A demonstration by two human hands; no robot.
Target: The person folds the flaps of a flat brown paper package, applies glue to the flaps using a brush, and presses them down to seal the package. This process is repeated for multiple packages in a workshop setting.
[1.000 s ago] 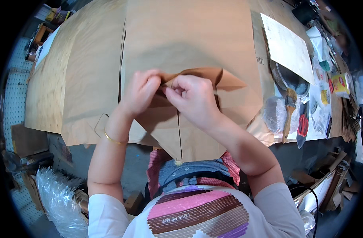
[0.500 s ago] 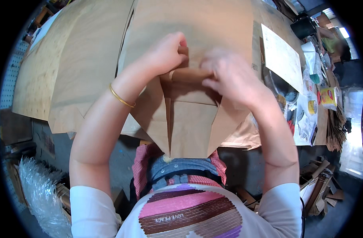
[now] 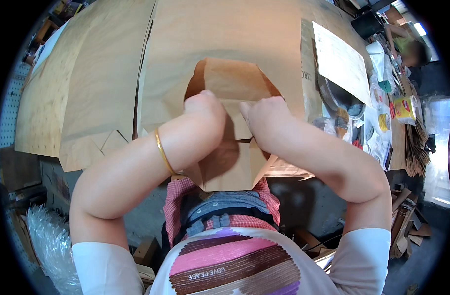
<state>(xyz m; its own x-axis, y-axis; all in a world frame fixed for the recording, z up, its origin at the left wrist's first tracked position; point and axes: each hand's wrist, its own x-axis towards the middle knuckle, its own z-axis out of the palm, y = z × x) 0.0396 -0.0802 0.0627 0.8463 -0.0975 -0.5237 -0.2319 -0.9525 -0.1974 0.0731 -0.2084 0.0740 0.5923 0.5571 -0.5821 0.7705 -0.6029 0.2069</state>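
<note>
A brown paper bag [image 3: 225,177] lies at the near edge of the paper-covered table, and its lower end hangs slightly over toward my lap. Its mouth gapes away from me, with the far panel raised and the darker inside showing. My left hand [image 3: 207,112] is closed on the near rim at the left, fingers curled over the paper. At the right part of the same rim, my right hand [image 3: 268,117] is closed too, its thumb side toward the left hand. The fingertips of both hands are partly hidden by the hands themselves.
Brown paper [image 3: 225,29] covers the table, with a folded paper piece [image 3: 104,147] at left. Rightward are a white sheet [image 3: 340,64], a dark bowl [image 3: 333,96], a brush [image 3: 341,122] and a yellow packet [image 3: 405,109]. Another person [image 3: 407,46] is at far right.
Both hands have come down toward me, from the rolled far edge onto the near rim. The bag's mouth has spread apart, and its far panel now stands up. The right hand is no longer blurred.
</note>
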